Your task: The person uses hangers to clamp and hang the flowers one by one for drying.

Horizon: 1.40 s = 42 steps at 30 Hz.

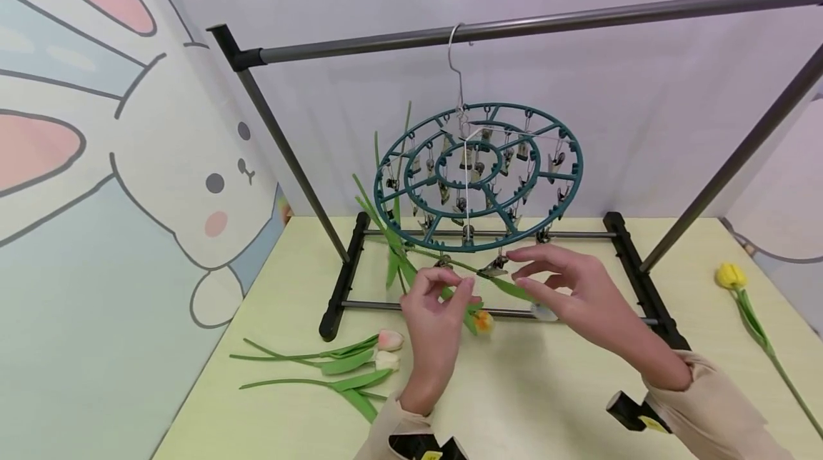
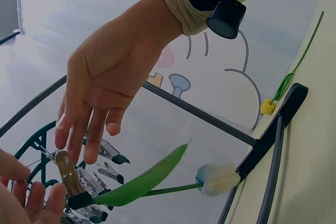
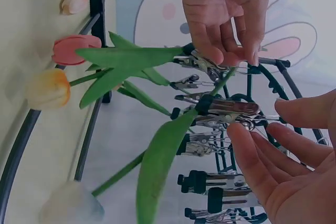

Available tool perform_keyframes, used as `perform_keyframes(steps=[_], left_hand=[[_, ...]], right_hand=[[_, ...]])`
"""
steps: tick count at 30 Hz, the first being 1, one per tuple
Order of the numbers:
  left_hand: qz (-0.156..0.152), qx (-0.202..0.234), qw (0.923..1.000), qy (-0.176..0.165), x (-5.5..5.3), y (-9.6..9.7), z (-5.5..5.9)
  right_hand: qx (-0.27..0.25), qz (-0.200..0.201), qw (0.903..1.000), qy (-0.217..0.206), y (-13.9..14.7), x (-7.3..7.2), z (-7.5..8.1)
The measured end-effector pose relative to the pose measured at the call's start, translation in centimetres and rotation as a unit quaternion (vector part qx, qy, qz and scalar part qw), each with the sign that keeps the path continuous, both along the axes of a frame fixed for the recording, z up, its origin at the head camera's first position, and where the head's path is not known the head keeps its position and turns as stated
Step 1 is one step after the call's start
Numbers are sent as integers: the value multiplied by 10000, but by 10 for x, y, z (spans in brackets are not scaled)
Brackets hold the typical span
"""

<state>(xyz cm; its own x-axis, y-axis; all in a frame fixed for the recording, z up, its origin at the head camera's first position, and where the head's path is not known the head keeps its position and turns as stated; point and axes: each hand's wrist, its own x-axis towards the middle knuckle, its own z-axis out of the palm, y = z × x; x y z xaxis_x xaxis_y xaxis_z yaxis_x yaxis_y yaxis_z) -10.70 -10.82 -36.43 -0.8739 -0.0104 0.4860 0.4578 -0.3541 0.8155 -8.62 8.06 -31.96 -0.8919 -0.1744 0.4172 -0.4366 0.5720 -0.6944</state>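
Note:
A round dark-green clip hanger (image 1: 574, 185) hangs by its hook from a metal rail, with many metal clips below. My right hand (image 1: 579, 296) is beside a clip (image 3: 231, 107), fingers and thumb spread apart. That clip grips the stem of a white tulip (image 2: 218, 179), whose broad leaf (image 3: 163, 166) hangs down. My left hand (image 1: 434, 321) is at a neighbouring clip, fingers loosely bent; whether they touch it is hard to tell. An orange-and-white tulip (image 3: 50, 88) and a red tulip (image 3: 76, 50) hang from the clips near my left hand.
The rack's rail (image 1: 360, 46) crosses above, its black feet (image 1: 343, 281) on the pale table (image 1: 270, 303). Left of my left hand lie pink and white tulips (image 1: 388, 340). A yellow tulip (image 1: 731, 276) lies at the far right. A cartoon rabbit (image 1: 212, 217) covers the side wall.

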Motion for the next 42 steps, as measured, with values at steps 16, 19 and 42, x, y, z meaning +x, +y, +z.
perform_keyframes(steps=[16,19,42], left_hand=[[-819,-573,9949,100,12,22,1],[-902,-777,9928,98,11,25,2],[-377,-1176,9923,118,-1,47,2]], right_hand=[[665,-215,9879,1386,12,18,23],[907,-294,9837,1524,15,21,26],[1735,-682,9639,1902,64,40,25]])
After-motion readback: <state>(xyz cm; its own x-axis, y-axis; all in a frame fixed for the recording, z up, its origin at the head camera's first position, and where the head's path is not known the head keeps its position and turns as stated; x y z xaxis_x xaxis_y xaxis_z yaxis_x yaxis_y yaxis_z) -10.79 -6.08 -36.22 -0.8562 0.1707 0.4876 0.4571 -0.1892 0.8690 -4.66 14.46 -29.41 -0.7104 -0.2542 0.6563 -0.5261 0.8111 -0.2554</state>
